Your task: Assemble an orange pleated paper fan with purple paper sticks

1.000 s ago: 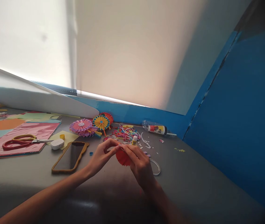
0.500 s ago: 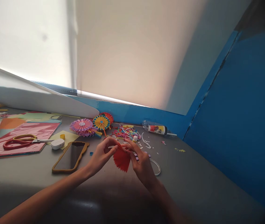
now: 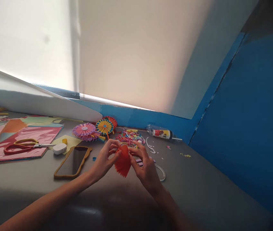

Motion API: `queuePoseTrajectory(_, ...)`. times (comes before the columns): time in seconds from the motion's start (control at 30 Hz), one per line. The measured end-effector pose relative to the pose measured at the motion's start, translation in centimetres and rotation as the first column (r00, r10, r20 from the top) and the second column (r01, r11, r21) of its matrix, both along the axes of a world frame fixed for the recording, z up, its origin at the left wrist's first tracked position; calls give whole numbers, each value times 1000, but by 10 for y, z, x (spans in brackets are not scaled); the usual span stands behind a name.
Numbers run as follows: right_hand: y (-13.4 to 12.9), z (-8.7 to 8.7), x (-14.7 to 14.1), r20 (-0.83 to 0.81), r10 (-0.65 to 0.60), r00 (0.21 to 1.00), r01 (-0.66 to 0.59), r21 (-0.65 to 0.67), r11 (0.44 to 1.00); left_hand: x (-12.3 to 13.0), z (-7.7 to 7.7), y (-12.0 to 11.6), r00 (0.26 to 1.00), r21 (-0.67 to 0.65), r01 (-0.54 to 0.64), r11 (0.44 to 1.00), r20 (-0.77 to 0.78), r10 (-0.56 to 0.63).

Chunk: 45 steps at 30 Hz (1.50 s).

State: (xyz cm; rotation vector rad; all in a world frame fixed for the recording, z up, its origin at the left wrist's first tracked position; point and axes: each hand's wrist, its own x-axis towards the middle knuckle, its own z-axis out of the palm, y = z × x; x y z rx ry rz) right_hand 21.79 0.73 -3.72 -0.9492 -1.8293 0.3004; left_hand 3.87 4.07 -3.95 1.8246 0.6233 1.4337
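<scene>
Between my two hands, above the grey table, is a red pleated paper fan (image 3: 123,163) with a zigzag lower edge. My left hand (image 3: 107,158) pinches its left side, thumb in front and fingers behind. On the other side my right hand (image 3: 143,162) grips the fan's right edge between thumb and fingertips, with its index finger raised. Part of the paper is hidden by the fingers. Behind the hands lies a heap of colourful paper scraps (image 3: 129,137). A white ring-shaped strip (image 3: 160,173) rests partly behind my right hand.
Left of my hands are a phone (image 3: 72,162) in a brown case, a white round-edged case (image 3: 59,148), scissors (image 3: 22,147) and coloured paper sheets (image 3: 47,133). Finished paper rosettes (image 3: 84,131) stand near the wall. A clear glue bottle (image 3: 161,133) lies at the back right.
The red fan has tilted and shifted slightly left, showing more of its upper face. Both hands have adjusted their fingers on it, and a small white-capped item behind them is now mostly covered.
</scene>
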Motion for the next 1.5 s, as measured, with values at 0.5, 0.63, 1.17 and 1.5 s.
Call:
queuePoseTrajectory(0.5, -2, -1, 2, 284, -116, 952, 24, 310, 951, -5, 8, 1, 988, 55, -100, 993, -115, 106)
queuePoseTrajectory(0.63, -3, 0, 0, 203, -52, 978, 3, 236, 972, -6, 8, 0, 995, -8, -52, 999, -87, 51)
queuePoseTrajectory(1.17, 1, -4, -8, 152, -68, 986, 36, 207, 978, -1, 0, 0, 937, 190, -249, 950, -201, 286)
queuePoseTrajectory(1.5, -5, 0, -8, 268, -92, 959, 38, 198, 979, -1, -2, -3, 878, 345, -310, 886, -255, 406)
